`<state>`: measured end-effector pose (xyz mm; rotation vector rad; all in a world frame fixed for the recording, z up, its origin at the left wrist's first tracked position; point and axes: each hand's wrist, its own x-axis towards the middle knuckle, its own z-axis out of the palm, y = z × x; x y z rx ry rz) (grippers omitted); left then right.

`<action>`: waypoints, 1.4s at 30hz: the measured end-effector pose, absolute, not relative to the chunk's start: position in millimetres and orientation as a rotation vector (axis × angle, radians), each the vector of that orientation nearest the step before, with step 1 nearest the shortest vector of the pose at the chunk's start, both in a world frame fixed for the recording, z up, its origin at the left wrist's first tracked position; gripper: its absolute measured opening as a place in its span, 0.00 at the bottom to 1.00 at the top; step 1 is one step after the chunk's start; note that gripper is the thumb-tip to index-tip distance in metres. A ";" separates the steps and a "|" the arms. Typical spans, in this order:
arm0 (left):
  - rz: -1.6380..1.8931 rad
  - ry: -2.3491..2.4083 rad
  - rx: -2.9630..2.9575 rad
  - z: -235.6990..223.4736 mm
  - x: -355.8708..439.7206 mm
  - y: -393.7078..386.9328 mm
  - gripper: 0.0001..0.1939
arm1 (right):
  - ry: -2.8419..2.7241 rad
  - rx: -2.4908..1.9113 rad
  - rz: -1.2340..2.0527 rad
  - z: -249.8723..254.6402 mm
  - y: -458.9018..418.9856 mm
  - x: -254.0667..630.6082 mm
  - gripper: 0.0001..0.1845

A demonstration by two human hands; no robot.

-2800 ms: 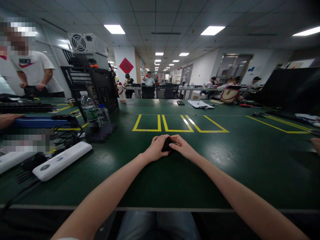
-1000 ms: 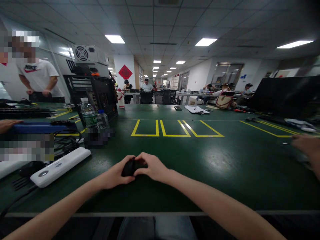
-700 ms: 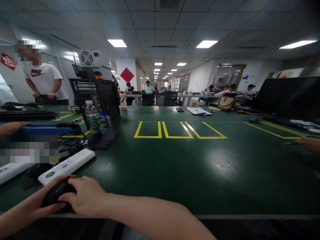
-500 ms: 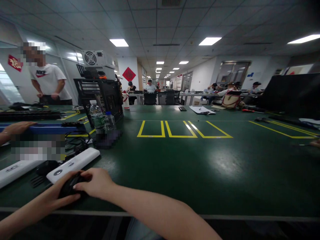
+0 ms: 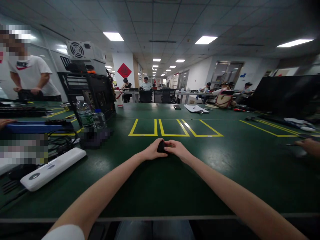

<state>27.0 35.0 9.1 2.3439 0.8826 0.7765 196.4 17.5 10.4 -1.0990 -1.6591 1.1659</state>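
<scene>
Over the green table point(image 5: 160, 186), a small black rounded object point(image 5: 161, 147) is held between my two hands, just in front of the yellow tape outlines. My left hand point(image 5: 151, 150) is wrapped around its left side, with the thumb below. From the right, my right hand point(image 5: 179, 150) grips it with thumb and fingers. Most of the object is covered by my fingers, so its exact kind does not show.
A white power strip point(image 5: 53, 169) with cables lies left, near bottles point(image 5: 84, 113) and an open computer case point(image 5: 86, 95). Yellow tape point(image 5: 174, 135) marks the table ahead. Another person's hand point(image 5: 308, 146) is at the right edge; a person in a white shirt point(image 5: 31, 75) stands left.
Both hands have moved from beside the power strip at the left to the middle of the table, carrying the black object. The view has turned slightly right.
</scene>
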 end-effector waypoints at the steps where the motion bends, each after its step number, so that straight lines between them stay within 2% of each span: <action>1: 0.800 0.881 2.388 9.1 33.5 32.2 0.31 | -1.664 -1.062 1.147 9.6 13.4 203.1 0.17; 6: 0.857 0.800 2.640 13.5 34.3 6.3 0.35 | -1.707 -0.907 1.048 5.4 -9.3 206.8 0.16; 10: 0.833 0.827 2.716 15.5 29.9 -3.9 0.32 | -1.697 -0.903 1.096 7.3 -17.8 204.4 0.18; 15: 0.812 0.845 2.734 16.8 29.8 -5.1 0.32 | -1.638 -0.955 1.099 9.5 -18.1 202.7 0.12; 23: 0.870 0.828 2.729 10.9 29.1 0.3 0.39 | -1.603 -0.971 1.158 1.2 -8.0 202.0 0.16; 29: 0.880 0.839 2.744 8.6 28.6 1.2 0.33 | -1.680 -0.901 1.183 2.2 -8.9 204.2 0.12; 42: 0.910 0.852 2.752 4.0 30.0 6.8 0.32 | -1.561 -0.972 1.206 -0.3 -3.6 203.3 0.14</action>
